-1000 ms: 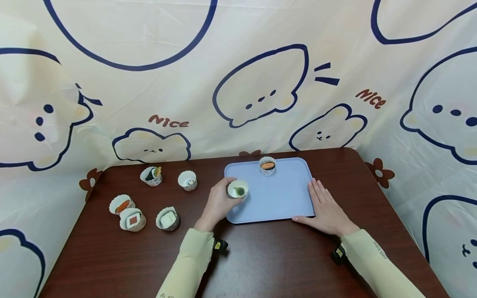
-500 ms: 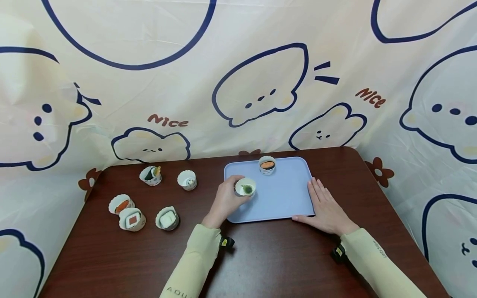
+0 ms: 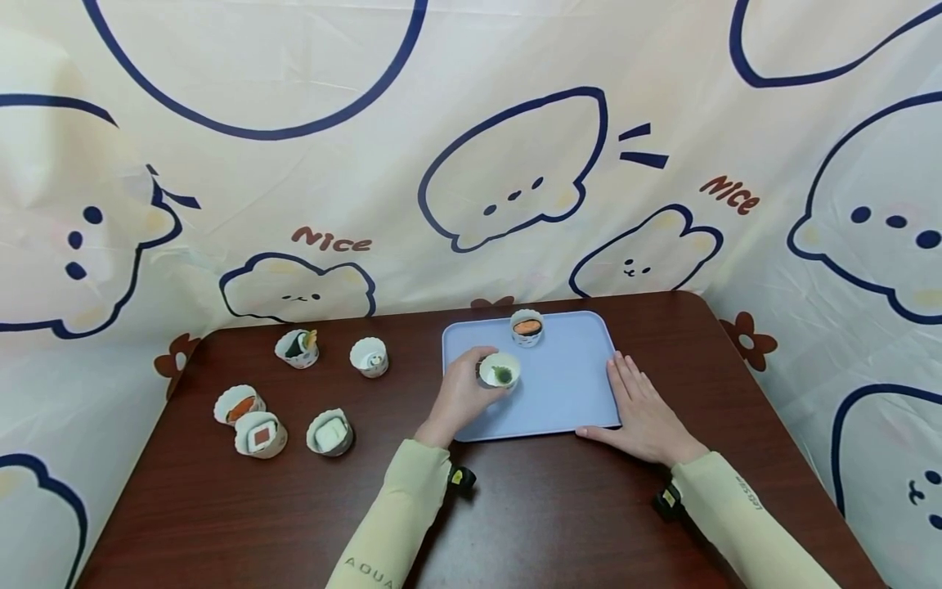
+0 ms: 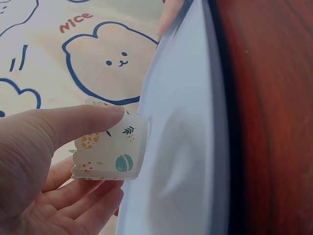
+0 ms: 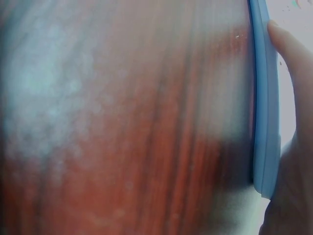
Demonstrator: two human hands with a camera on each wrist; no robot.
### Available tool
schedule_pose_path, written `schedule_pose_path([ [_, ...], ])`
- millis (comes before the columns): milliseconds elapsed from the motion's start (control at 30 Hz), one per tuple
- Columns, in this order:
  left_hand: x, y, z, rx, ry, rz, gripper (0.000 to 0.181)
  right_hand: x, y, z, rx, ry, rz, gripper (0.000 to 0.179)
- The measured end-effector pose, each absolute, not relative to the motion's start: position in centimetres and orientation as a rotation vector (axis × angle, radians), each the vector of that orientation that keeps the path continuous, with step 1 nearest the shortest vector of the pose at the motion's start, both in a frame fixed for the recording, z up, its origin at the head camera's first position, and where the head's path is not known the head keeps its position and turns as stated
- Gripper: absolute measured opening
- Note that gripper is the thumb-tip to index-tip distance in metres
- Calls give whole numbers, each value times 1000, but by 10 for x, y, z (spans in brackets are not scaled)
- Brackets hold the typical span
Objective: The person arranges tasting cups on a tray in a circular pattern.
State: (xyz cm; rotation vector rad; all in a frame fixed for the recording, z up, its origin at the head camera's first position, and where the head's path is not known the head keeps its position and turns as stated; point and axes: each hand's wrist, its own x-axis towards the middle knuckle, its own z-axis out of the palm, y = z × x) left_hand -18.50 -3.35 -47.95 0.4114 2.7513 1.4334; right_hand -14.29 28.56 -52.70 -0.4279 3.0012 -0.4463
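My left hand point(image 3: 461, 394) holds a white paper baking cup point(image 3: 500, 371) with something green inside, over the left half of the light blue tray point(image 3: 567, 384). In the left wrist view the thumb presses the printed side of the cup point(image 4: 110, 147) and the fingers curl behind it; its base is close to the tray's surface. My right hand point(image 3: 651, 415) lies flat with straight fingers at the tray's right edge, its thumb at the near right corner. Another cup with an orange-topped piece point(image 3: 527, 327) stands at the tray's back edge.
On the left of the brown table point(image 3: 221, 523) stand several more filled paper cups, among them one with a white piece point(image 3: 329, 432), one with a red square point(image 3: 261, 434) and one with a dark green piece point(image 3: 298, 348). A patterned cloth point(image 3: 471, 147) hangs behind the table.
My left hand has moved right with the paper cup, from the tray's left edge further in over the tray. The right hand has stayed in place at the tray's edge.
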Motion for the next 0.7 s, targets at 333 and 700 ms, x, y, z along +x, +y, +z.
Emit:
schedule_pose_path([
  [333, -184, -27, -484, 409, 2745, 1434, 67, -144, 287, -530, -420, 3007, -439, 123],
  [700, -185, -19, -485, 405, 2734, 1431, 67, -144, 286, -528, -423, 3010, -421, 123],
])
